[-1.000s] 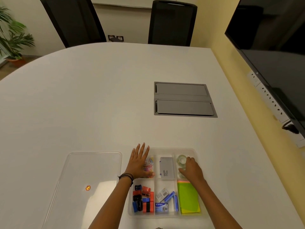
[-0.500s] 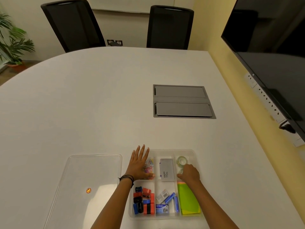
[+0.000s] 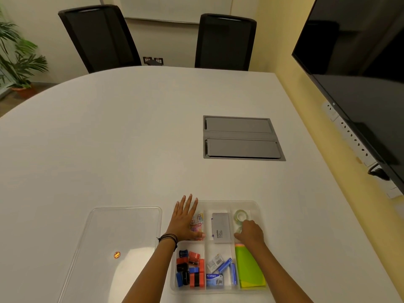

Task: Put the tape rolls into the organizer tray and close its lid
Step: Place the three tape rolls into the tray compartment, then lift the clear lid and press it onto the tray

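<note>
tape stage, nearly done: one clear tape roll (image 3: 241,215) lies in the far-right compartment of the transparent organizer tray (image 3: 220,202), my right hand (image 3: 250,234) curls round a second roll (image 3: 238,230) there, my left hand (image 3: 184,219) rests flat, fingers straight, on the tray, and the clear plastic lid (image 3: 122,237) lies unfitted alongside.

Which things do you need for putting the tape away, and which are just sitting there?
Needed: far tape roll, near tape roll held by the right hand, organizer tray, left hand resting on it, clear lid beside it.

Just there: paper clips, grey box, sticky notes, staple boxes, chairs, plant, wall screen.
</note>
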Motion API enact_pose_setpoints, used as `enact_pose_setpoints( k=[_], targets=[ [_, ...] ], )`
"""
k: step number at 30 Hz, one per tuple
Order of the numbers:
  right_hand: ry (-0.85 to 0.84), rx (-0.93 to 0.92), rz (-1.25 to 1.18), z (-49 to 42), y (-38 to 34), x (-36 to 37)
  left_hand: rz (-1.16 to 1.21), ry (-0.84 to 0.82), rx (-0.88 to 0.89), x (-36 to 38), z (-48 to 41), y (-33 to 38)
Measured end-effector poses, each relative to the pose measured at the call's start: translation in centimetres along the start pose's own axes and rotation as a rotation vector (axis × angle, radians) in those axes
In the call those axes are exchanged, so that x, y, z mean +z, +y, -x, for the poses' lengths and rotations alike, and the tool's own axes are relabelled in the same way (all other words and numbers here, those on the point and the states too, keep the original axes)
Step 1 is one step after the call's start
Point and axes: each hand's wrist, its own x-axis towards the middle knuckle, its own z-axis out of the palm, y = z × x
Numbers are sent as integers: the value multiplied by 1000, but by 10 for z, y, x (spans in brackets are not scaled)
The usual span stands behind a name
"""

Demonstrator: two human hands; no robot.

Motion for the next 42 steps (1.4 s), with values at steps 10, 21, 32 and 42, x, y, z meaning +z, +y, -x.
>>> enact_pose_setpoints(
  k=[10,21,32,42],
  targets=[
    [76,-15,-48,3,5,4,1,-4,0,2,-1,-1],
    [417,-351,-287,19,17,15,59,-71,-1,2,1,-2],
    [314,-534,-347,47,5,17,26,122,21,-5,21,2],
    [362,-642,-275,72,-46,32,52,250,-64,-26,115,-39]
  ],
)
